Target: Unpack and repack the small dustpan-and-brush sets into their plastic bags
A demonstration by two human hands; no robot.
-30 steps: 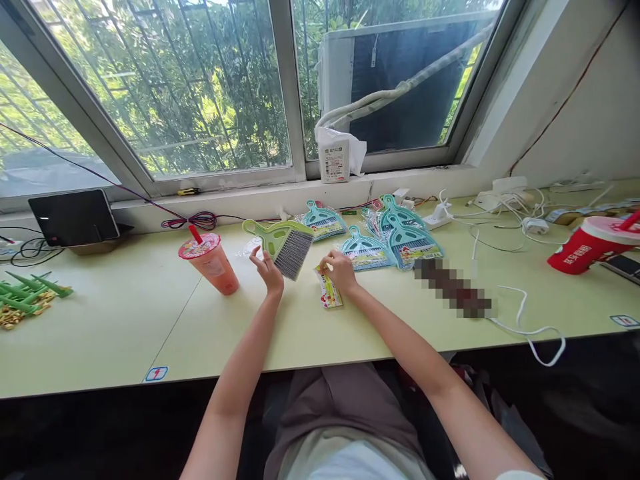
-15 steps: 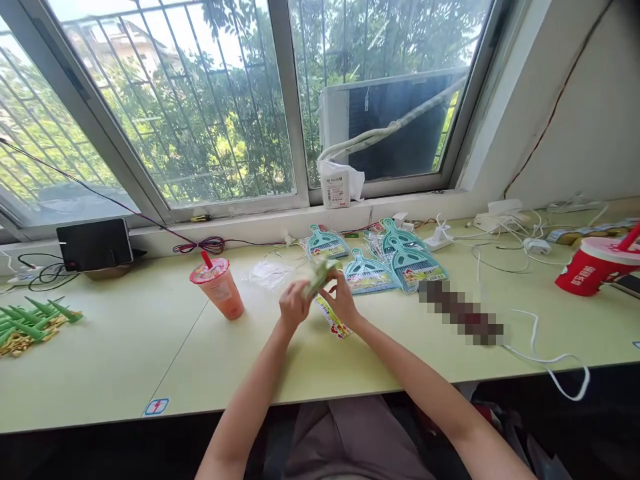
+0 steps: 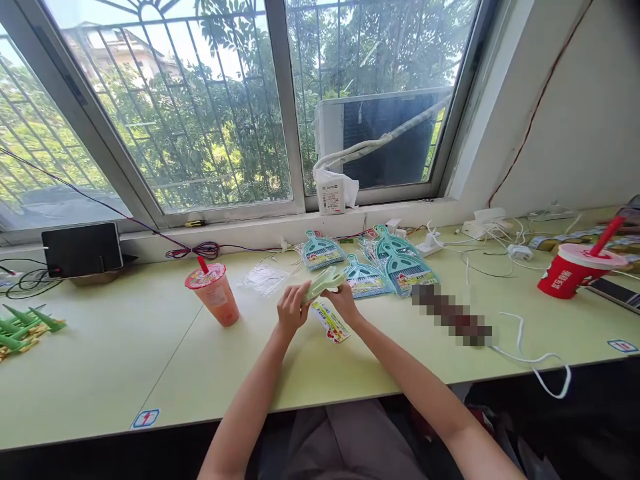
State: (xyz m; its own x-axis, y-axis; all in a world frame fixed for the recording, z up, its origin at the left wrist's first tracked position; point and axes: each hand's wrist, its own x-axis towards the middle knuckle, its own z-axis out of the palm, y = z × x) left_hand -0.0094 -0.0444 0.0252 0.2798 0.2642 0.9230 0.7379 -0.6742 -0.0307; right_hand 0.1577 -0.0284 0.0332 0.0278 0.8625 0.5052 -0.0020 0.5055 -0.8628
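Observation:
Over the table, both my hands hold a small pale green plastic dustpan (image 3: 323, 283). My left hand (image 3: 293, 307) is closed around its left end, the thumb underneath. At its right end my right hand (image 3: 342, 301) grips the narrower part with bent fingers. Just below the hands lies a printed card (image 3: 331, 323) in yellow, white and red. Beyond them are teal dustpan-and-brush sets with printed cards, among them one set (image 3: 323, 252) at the back and another set (image 3: 367, 279) nearer my right hand.
A pink drink cup (image 3: 216, 297) with a red straw stands left, near crumpled clear plastic (image 3: 265, 279). Green-handled brushes (image 3: 23, 330) lie far left, below a black tablet (image 3: 83, 250). On the right are a blurred-out item (image 3: 453, 317), a white cable (image 3: 543, 360) and a red cup (image 3: 567, 277).
The pale green dustpan, blurred and tilted up before, is now held flatter and steadier between both hands. The view has shifted slightly; the card stays on the table.

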